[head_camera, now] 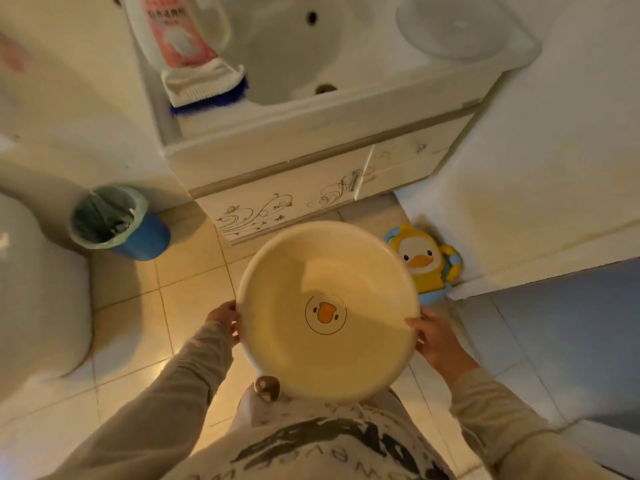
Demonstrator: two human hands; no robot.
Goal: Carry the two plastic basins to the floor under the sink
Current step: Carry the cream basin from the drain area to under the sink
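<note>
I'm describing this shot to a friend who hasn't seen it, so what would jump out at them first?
First, the round cream basin with a duck face printed inside, held at its rim by the left hand and right hand above the tiled floor. Next, the yellow duck toy on the floor by the right wall, and the blue bin left of the sink cabinet.

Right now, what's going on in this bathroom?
A person stands facing the sink cabinet, holding a cream plastic basin with a duck face printed inside. The left hand grips its left rim and the right hand its right rim, keeping it level above the tiled floor. The basin looks empty. A blue bin with a liner sits to the left of the cabinet, and a yellow duck item rests on the floor to its right. Only one basin is clearly visible.
</note>
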